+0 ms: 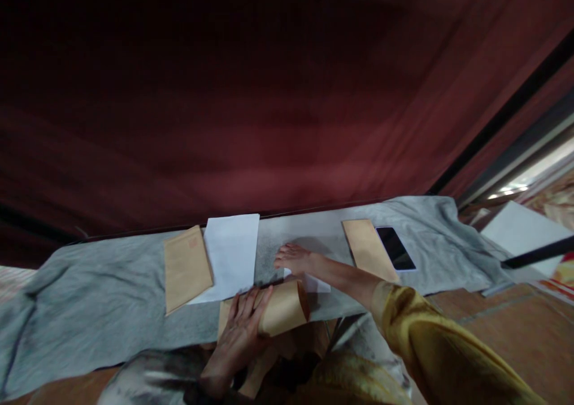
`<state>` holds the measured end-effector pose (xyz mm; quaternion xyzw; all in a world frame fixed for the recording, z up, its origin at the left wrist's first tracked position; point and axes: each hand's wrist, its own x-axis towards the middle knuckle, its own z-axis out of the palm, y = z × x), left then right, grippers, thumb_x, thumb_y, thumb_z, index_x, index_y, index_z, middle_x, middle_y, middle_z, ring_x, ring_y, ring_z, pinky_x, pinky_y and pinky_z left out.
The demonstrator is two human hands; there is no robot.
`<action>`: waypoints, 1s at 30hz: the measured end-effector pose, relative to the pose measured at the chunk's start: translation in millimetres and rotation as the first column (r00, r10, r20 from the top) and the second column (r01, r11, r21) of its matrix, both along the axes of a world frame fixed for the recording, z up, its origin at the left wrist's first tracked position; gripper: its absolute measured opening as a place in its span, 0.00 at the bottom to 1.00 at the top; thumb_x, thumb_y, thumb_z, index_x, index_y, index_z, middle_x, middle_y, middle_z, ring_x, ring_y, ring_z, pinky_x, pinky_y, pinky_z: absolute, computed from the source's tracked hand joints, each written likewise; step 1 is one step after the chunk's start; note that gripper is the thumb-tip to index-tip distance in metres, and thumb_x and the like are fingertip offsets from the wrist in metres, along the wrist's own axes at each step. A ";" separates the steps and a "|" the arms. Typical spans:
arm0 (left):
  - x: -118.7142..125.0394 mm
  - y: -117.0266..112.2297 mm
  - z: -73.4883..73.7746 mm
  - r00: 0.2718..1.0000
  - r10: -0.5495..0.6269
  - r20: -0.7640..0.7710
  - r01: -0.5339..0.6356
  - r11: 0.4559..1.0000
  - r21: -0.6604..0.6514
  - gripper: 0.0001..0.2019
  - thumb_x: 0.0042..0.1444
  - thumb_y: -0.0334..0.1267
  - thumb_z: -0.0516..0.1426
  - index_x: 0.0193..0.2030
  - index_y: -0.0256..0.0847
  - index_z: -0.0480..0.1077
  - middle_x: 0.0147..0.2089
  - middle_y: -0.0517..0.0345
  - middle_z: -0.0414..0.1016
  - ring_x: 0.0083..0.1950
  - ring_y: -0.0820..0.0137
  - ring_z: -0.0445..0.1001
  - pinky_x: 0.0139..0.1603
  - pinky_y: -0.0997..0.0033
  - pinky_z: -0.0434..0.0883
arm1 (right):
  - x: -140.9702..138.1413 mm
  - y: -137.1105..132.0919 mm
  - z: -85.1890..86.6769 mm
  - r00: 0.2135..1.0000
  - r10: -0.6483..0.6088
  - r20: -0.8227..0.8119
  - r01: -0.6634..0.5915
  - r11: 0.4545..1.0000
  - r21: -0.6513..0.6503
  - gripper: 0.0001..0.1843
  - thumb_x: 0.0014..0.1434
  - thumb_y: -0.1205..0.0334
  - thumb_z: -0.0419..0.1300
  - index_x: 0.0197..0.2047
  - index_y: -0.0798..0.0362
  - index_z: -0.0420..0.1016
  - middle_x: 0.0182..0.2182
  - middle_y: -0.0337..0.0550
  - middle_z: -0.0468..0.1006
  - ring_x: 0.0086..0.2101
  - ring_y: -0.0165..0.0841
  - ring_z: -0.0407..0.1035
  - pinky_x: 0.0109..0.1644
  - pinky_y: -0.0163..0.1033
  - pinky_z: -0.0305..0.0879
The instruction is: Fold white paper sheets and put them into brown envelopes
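Note:
My left hand [242, 324] lies flat with fingers stretched on a brown envelope [282, 306] at the near edge of the table. The envelope's mouth bulges open toward the right. My right hand [296, 260] in a yellow sleeve reaches across and rests its fingers on a folded white paper [314, 283] sticking out of that mouth. Whether the fingers pinch the paper is unclear.
A grey cloth [89, 297] covers the table. At the left lie a brown envelope [186, 267] and a white sheet [233, 255]. To the right are another brown envelope [368, 248] and a dark phone [395, 248]. A dark red curtain hangs behind.

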<state>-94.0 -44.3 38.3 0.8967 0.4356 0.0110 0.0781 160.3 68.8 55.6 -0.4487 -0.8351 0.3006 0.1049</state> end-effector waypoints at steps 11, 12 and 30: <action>1.8 -0.5 -0.6 0.994 0.059 0.093 -0.059 0.998 -0.001 0.53 0.47 0.36 0.63 0.77 0.48 0.40 0.71 0.44 0.61 0.73 0.49 0.57 0.73 0.40 0.50 | 64.0 -2.9 2.1 0.986 -0.168 0.021 0.168 0.986 0.012 0.09 0.48 0.71 0.67 0.24 0.50 0.73 0.32 0.40 0.79 0.39 0.37 0.72 0.46 0.38 0.66; 2.0 -0.1 -0.5 0.992 0.072 0.105 -0.072 0.997 -0.012 0.53 0.47 0.37 0.63 0.77 0.48 0.39 0.71 0.44 0.61 0.73 0.50 0.57 0.73 0.40 0.50 | 75.5 -7.3 2.6 0.972 -0.234 -0.028 0.235 0.972 0.018 0.08 0.50 0.69 0.67 0.25 0.49 0.72 0.29 0.39 0.78 0.35 0.36 0.72 0.42 0.37 0.65; 30.0 8.2 -7.9 0.957 0.209 0.203 -0.221 0.975 0.034 0.55 0.50 0.42 0.65 0.77 0.46 0.34 0.66 0.43 0.64 0.68 0.47 0.63 0.70 0.37 0.51 | 94.2 -137.6 -29.9 0.125 -0.745 -0.656 0.768 0.491 -0.411 0.24 0.51 0.37 0.65 0.39 0.49 0.75 0.32 0.40 0.78 0.33 0.37 0.69 0.39 0.41 0.66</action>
